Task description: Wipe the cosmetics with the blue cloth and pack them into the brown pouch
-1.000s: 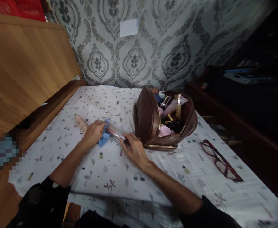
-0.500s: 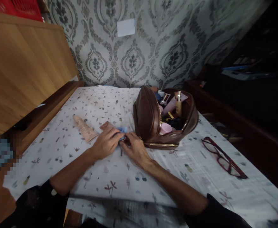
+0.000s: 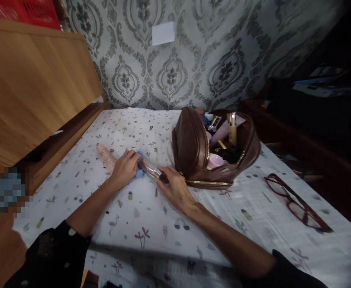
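Note:
A slim, shiny cosmetic tube (image 3: 150,169) lies slantwise between my two hands, just above the patterned cloth. My left hand (image 3: 125,167) is closed round its far end with a crumpled blue cloth (image 3: 139,173) wrapped about it. The fingers of my right hand (image 3: 175,188) pinch the dark near end of the tube. Partly behind my left hand lies a peach squeeze tube (image 3: 105,157) on the bed cover. To the right of my right hand stands an unzipped brown cosmetic bag (image 3: 190,140), with a pink jar (image 3: 215,161) and a gold-capped bottle (image 3: 232,130) inside.
Red-framed glasses (image 3: 297,204) rest on the white printed sheet (image 3: 163,248) at the right. A wooden panel (image 3: 37,76) rises on the left, below a red basket (image 3: 43,16). Patterned wallpaper (image 3: 133,52) covers the wall behind.
My hands have drawn apart, and more of the shiny tube shows between them. The left hand with the blue cloth has shifted left, now partly covering the peach tube.

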A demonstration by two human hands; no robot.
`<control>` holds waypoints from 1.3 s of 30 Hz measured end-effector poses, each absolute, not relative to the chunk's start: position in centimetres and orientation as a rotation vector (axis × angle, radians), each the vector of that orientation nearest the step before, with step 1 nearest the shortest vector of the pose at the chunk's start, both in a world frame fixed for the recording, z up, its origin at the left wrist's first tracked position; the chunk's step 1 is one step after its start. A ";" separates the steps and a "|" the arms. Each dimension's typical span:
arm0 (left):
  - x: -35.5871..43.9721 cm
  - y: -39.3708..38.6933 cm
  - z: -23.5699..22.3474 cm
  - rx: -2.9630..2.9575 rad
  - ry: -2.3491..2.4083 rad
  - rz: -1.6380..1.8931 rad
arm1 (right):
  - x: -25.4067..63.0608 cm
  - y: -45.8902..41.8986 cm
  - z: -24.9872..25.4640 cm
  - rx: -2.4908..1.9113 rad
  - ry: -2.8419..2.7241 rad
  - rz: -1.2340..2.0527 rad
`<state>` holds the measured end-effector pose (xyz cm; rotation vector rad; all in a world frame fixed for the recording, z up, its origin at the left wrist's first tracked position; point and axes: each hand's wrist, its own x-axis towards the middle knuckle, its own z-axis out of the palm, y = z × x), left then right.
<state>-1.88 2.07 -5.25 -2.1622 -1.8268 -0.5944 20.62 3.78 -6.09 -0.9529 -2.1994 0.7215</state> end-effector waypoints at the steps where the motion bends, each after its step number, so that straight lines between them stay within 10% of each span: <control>1: -2.0 2.1 -5.3 -2.147 -1.841 -0.583 | 20.6 3.7 -6.1 -0.942 -2.197 0.730; 39: -1.2 2.5 -5.2 -2.300 -1.697 -0.785 | 19.7 4.8 -6.8 -0.836 -2.027 0.931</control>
